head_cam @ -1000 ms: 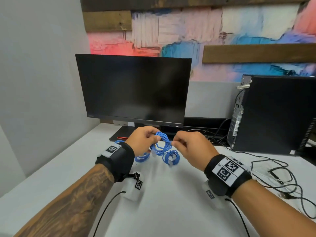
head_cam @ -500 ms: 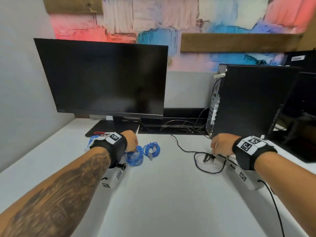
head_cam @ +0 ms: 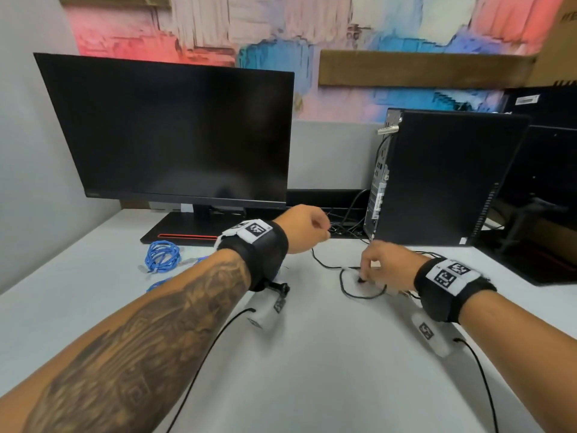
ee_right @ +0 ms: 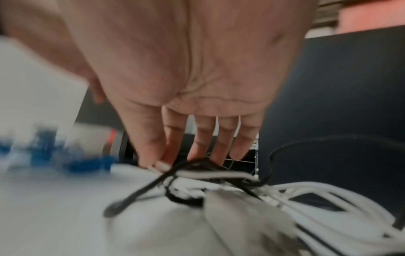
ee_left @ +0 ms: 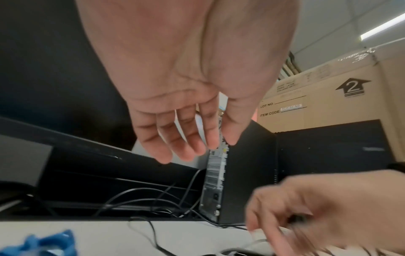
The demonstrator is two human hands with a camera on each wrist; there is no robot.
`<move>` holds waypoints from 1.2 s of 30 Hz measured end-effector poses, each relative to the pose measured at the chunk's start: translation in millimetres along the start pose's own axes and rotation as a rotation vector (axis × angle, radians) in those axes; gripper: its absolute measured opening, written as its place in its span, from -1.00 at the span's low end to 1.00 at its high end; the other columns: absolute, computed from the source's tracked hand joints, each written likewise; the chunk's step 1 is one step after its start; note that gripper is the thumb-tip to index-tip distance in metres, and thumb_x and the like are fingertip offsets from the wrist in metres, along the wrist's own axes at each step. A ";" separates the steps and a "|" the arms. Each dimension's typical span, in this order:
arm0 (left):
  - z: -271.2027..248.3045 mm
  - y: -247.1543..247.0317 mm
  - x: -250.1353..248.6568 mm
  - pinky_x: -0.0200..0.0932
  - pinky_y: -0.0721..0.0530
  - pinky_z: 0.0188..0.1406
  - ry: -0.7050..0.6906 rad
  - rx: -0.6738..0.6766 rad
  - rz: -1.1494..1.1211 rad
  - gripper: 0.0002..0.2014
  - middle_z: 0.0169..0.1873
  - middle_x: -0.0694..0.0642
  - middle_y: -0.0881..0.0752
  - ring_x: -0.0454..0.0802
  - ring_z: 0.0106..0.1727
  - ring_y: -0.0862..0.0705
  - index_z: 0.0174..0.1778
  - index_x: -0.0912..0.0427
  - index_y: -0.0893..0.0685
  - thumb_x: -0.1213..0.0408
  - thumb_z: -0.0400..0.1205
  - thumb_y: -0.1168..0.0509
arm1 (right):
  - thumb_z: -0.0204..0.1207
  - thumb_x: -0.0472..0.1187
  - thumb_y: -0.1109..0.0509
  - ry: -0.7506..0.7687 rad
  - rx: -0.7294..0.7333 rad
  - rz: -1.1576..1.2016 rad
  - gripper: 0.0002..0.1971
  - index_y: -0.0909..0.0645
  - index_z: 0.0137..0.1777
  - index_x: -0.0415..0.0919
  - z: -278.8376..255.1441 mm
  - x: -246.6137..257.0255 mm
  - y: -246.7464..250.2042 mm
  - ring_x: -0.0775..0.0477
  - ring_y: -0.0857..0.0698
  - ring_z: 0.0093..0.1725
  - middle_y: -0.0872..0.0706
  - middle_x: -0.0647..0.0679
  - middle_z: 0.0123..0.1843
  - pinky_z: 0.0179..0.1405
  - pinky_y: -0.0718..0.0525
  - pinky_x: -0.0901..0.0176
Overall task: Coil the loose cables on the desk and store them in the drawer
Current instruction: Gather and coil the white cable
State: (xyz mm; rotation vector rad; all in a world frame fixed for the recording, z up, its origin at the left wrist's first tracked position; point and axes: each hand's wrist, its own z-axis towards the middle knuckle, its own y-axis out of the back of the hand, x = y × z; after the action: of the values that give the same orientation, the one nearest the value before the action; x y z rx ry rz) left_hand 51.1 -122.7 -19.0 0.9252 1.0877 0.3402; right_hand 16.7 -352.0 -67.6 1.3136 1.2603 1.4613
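We judge the job partly done. One blue cable (head_cam: 163,256) lies bundled on the desk (head_cam: 312,370) at the left middle of the head view, with more blue loops showing just below it beside our left forearm; these look coiled but are not stored. No drawer shows in any view, so nothing has gone into it as far as we can tell.

Nearest to us in the lower right of the head view, our right hand (head_cam: 385,267) is down on the desk among a black cable (head_cam: 345,287) and some white cables (ee_right: 328,192). In the right wrist view the fingertips (ee_right: 198,154) press on a knot of black and white strands, thumb and forefinger seemingly nipping a white strand; blur keeps us from being sure of a firm grip. The black cable loops out to the left of this hand and trails up toward the computer tower (head_cam: 446,179).

A little farther up, at the frame's centre, our left hand (head_cam: 304,229) hangs above the desk, fingers relaxed and holding nothing, apart from the black cable below it and well right of the blue bundle.

Still left, we judge: untangling and coiling the black and white cables, then putting everything in the drawer.
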 end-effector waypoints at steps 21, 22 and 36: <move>20.9 -64.0 -43.6 -0.20 -0.58 -0.50 0.012 -0.096 -0.606 -0.76 -0.12 0.20 -0.85 -0.06 -0.50 -0.57 0.00 0.26 -0.79 0.13 0.66 -0.42 | 0.68 -0.11 -0.35 0.210 -0.285 1.158 -0.81 -0.75 -0.11 -0.07 -13.5 47.7 72.5 -0.29 -0.55 -0.08 -0.72 -0.05 -0.15 -0.20 -0.55 -0.09; 20.9 -64.7 -44.3 -0.22 -0.55 -0.53 0.010 -0.104 -0.608 -0.76 -0.14 0.22 -0.85 -0.06 -0.52 -0.56 -0.04 0.27 -0.79 0.13 0.68 -0.39 | 0.67 -0.11 -0.37 0.221 -0.301 1.097 -0.83 -0.76 -0.10 -0.10 -15.2 47.0 73.1 -0.30 -0.55 -0.13 -0.73 -0.06 -0.20 -0.26 -0.55 -0.08; 16.9 -57.9 -18.2 -0.24 -0.49 -0.61 0.088 -0.250 -0.799 -0.80 -0.31 0.10 -0.69 -0.14 -0.56 -0.48 -0.23 0.12 -0.73 0.24 0.72 -0.33 | 0.63 -0.40 -0.39 0.120 -0.419 0.693 -0.76 -0.75 0.23 -0.23 -16.7 4.8 64.1 0.07 -0.74 -0.35 -0.86 -0.18 -0.13 -0.45 -0.60 0.45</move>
State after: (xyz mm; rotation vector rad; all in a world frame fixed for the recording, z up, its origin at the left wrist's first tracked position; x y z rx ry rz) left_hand 46.5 -177.0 -50.7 0.2083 1.3664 -0.1481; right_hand 3.4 -362.9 -3.4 1.4435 0.5104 2.1638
